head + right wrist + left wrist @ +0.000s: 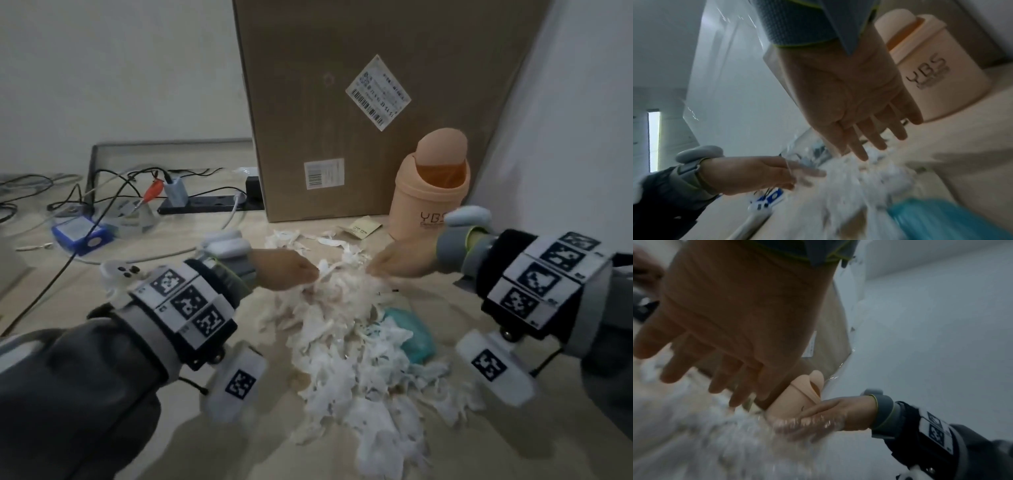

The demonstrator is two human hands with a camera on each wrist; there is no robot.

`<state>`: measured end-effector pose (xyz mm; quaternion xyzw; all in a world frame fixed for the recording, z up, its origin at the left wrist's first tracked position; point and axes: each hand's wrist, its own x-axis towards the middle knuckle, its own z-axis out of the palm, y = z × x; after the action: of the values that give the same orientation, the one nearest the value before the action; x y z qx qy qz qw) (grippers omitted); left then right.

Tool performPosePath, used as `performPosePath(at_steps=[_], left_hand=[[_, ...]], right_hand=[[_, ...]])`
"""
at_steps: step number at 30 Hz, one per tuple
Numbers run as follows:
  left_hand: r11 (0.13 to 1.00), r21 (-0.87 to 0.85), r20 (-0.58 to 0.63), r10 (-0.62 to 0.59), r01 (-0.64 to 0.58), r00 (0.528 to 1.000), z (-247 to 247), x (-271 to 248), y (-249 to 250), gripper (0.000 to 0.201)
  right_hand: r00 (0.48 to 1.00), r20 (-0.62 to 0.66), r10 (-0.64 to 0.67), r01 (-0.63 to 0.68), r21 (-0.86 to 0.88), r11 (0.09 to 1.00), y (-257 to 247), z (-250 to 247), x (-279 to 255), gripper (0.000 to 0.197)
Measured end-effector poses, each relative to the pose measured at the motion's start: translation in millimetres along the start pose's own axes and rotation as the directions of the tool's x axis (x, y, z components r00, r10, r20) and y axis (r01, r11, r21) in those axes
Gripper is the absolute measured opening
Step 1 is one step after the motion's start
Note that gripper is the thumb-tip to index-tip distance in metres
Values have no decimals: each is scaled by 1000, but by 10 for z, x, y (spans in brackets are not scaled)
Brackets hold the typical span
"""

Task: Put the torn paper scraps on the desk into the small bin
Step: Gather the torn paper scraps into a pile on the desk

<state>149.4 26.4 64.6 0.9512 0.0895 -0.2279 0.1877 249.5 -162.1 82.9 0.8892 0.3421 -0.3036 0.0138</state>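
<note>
White paper scraps (346, 329) lie in a loose heap mid-desk (219, 455), running from btwn my hands toward the near edge, w/ a few stray bits further back by the box. My left hand (284, 267) comes in from the left, fingers straight & a little spread, tips at the far end of the heap; it has hold of nothing that I can see. My right hand (400, 260) mirrors it from the right, fingers straight & together, tips at the same end of the heap, nothing gripped. Peach bin (430, 202) stands upright just behind the right hand, swing lid tipped so the mouth shows, "YBS" on its side. A teal thing (414, 335) sits half under the scraps on the right. Behind: big cardboard box (370, 102) w/ shipping labels. Far left: power strip (209, 204), tangled cables (113, 185), a blue box (82, 233).
</note>
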Motion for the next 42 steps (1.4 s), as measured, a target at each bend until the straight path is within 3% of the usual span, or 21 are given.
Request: performPosePath(at_steps=[5,9,12,15,18,21,25,29,32,36,39,42], left_hand=[[992,-16,-252,-122,122,960,-402,301,-195,40],[971,-118,-224,-230,208,947,-309,690,-440,58],[959,-148,-198,-269,243,942,-263,919,-504,62],[965,-172,-182,-229,198,956,-216,1072,-417,49],[986,-138,-201,-116,89,973,-156,1190,-307,18],[968,-244,-117,-87,56,989,-91,1151,-80,36],[986,-166,-10,-4,3,1000,-32,987,83,43],[980,-183,46,83,-74,995,38,697,117,47],[972,-224,11,74,-70,997,106,509,145,49],[967,-218,-162,94,-129,982,113,271,136,52],[949,-270,-309,74,-162,948,65,80,72,46],[893,-367,-488,52,-259,871,28,-249,76,33]], right_hand=[[971,-235,46,-38,39,999,-125,-356,499,41],[974,-210,79,-55,118,992,-192,-327,949,62],[980,-172,95,-81,84,993,-189,-322,1170,65],[989,-122,89,-76,103,992,-172,-297,1302,55],[995,-101,21,-6,144,990,-142,-259,1334,24],[995,-78,-59,76,233,969,-177,-209,1156,35],[995,61,-77,65,173,983,-100,-123,895,48],[986,79,-147,125,232,965,17,5,621,50],[988,-18,-153,152,275,949,61,122,386,51],[972,-207,-112,191,415,889,107,174,59,45],[922,-388,-18,219,480,850,160,129,-275,46],[855,-517,26,332,586,739,231,130,-581,31]])
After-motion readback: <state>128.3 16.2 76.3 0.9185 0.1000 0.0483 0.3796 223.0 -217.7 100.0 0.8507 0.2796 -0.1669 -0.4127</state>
